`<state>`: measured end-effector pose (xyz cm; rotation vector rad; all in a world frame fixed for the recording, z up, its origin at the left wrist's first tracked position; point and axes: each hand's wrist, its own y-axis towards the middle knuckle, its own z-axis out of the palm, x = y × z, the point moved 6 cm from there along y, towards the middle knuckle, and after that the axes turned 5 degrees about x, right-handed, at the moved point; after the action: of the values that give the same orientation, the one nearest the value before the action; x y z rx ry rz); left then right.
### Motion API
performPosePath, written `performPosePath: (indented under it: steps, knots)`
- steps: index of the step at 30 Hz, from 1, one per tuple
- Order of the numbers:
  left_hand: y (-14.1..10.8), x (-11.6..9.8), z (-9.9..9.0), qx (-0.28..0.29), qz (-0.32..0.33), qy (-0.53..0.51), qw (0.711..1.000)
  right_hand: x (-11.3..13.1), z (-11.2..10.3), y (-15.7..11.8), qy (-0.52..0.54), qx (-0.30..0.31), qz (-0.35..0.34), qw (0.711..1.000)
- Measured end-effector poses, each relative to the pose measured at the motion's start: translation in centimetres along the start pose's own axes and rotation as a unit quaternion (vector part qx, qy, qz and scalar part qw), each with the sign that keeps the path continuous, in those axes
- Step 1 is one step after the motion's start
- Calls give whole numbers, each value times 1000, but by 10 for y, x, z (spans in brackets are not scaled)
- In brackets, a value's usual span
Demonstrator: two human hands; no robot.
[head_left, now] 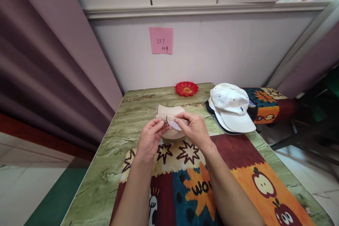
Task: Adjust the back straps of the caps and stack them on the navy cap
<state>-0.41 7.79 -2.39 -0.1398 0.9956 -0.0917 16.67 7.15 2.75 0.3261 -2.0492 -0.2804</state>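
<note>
Holding a beige cap (171,123) between both hands, a person works at a small table (106,169), seen from above and over their own forearms. The cap is pale tan cloth, its rounded crown facing away toward the far wall, with a folded band or strap across the near side and a small white tag or lining showing just under the fingers. The left hand (150,138) pinches the strap from the left with thumb and fingertips closed on it; the right hand (194,129) grips the same strap from the right, fingers curled over its top. The cap sits at the middle of the table, just beyond a bright patterned cloth (201,183) printed with stars and apples. To the right, apart from the hands, a white baseball cap (231,106) rests on top of a darker cap (215,120). A red dish (186,88) sits at the far edge. A pink note (161,40) is stuck on the wall.
</note>
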Motion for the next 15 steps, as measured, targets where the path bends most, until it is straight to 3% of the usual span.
performPosePath:
  steps: [7,15]
  knots:
    - [-3,-6,3,4,41,71,997,3,5,-1,-25,2,-3,1000]
    - [-5,-7,6,6,38,86,996,2,3,-1,-37,2,6,999]
